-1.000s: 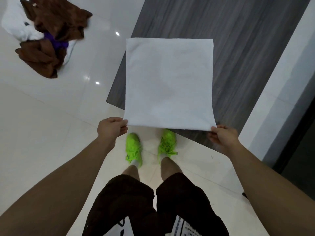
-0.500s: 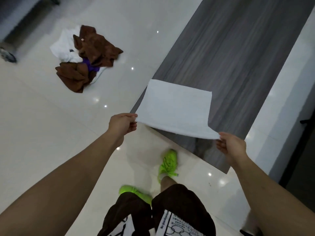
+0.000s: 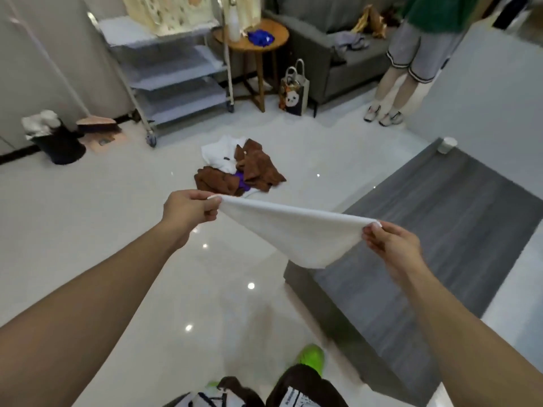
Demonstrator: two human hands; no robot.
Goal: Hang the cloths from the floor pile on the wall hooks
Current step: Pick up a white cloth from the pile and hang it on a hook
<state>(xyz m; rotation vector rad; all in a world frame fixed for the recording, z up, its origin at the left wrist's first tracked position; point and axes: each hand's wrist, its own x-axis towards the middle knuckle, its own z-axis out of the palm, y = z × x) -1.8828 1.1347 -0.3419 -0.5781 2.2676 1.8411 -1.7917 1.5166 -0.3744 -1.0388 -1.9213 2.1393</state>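
Observation:
A white cloth (image 3: 296,233) is stretched between my two hands in front of me, its lower edge sagging to a point. My left hand (image 3: 188,211) pinches its left corner and my right hand (image 3: 390,245) pinches its right corner. Beyond the cloth, the floor pile (image 3: 238,168) of brown, white and purple cloths lies on the pale tiles. No wall hooks are in view.
A wheeled metal rack (image 3: 173,69) stands at the back left, with a round wooden side table (image 3: 252,42), a paper bag (image 3: 293,89) and a grey sofa (image 3: 329,54) behind it. Another person's legs (image 3: 396,83) stand at the back right. A grey floor strip (image 3: 435,230) runs on my right.
My view has lifted from the floor at my feet toward the room. The cloth, which hung flat and broad, is now pulled taut and edge-on between my hands.

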